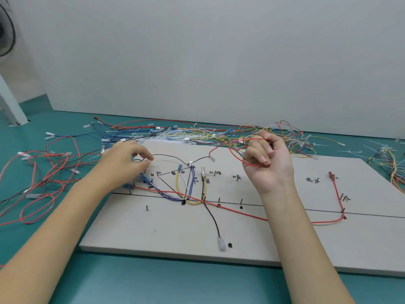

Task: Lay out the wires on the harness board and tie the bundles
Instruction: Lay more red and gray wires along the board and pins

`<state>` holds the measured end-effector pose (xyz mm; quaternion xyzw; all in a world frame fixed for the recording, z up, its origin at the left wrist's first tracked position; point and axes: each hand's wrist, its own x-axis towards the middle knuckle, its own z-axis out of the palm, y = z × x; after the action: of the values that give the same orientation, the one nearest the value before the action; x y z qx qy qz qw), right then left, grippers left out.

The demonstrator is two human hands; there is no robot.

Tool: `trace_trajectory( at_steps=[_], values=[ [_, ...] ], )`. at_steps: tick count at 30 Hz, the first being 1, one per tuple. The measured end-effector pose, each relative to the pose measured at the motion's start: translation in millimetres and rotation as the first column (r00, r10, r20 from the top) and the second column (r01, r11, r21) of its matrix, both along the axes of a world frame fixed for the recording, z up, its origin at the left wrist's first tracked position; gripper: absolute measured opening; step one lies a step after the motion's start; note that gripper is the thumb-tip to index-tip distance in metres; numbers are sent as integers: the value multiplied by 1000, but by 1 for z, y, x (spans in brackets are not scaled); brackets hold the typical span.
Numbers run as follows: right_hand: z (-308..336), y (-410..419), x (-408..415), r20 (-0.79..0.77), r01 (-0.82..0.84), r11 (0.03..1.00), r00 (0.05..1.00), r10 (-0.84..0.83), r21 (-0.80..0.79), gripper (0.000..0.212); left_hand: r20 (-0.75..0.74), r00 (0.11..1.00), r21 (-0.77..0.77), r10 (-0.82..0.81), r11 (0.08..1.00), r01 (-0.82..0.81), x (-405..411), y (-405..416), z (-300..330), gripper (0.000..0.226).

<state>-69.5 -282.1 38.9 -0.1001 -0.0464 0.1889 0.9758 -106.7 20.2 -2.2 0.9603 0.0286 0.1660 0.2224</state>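
Wire heaps [197, 132] behind board [241, 238], fan [6, 34]

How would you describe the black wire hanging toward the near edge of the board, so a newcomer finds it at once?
Start at the flat pale grey harness board on the teal floor. From the black line drawn across its middle, one thin black wire curves toward the near edge, ending in a clear plastic connector beside a black dot. Unlike its neighbours, it alone runs on the near side of that line.

Pale harness board [274, 244] lies flat on the teal floor, red, yellow, blue and black wires [192, 199] routed between its pins.
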Motion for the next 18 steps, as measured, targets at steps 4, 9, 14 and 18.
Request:
trace_trajectory(
  at_steps=[4, 9, 14, 18],
  values=[
    [0, -3, -2, 34, -45, 999, 998, 45, 16, 19, 32, 999, -9, 35, 999, -35, -2, 11, 0, 11],
    [0, -7, -2, 56, -54, 999, 997, 53, 3, 21, 47, 996, -28, 78, 997, -77, -5, 17, 2, 11],
    [-2, -10, -2, 47, -44, 999, 998, 43, 11, 22, 75, 981, -28, 182, 983, -180, -4, 29, 3, 21],
    [-3, -12, -1, 9, -2, 1000, 1000, 2, 21, 20, -43, 922, -19, 385, 922, -386, -4, 41, 1, 29]
  ],
)
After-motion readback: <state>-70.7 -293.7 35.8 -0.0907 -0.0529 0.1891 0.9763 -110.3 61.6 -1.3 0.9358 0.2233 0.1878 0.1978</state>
